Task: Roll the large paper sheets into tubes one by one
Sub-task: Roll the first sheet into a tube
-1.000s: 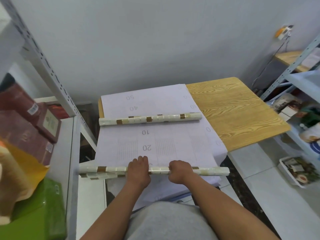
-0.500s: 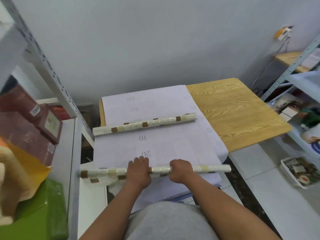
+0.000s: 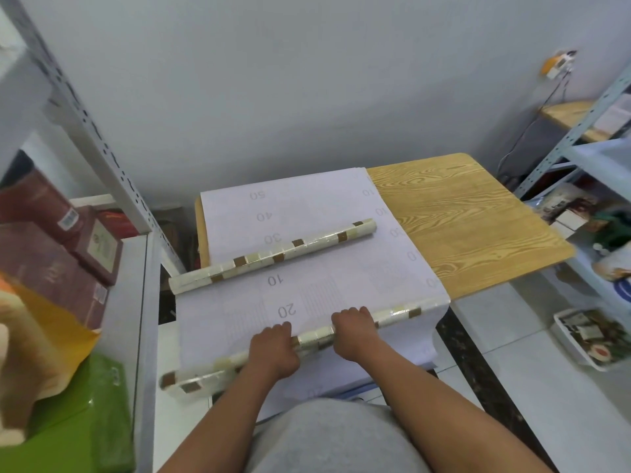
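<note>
1. Head view: a wood-grain table stands against a pale wall, metal shelving to the right, red boxes to the left.
2. Both hands curl over a tile-patterned tube at the table's near edge; the left hand and right hand sit side by side near its middle, fingers wrapped over the top.
3. Beyond the grip, the white sheet, printed with numbers, lies flat and unrolled, so this tube appears barely begun.
4. Farther beyond the hands, a finished tube rests slantwise on the stacked paper.
5. How many sheets remain cannot be told.
</note>
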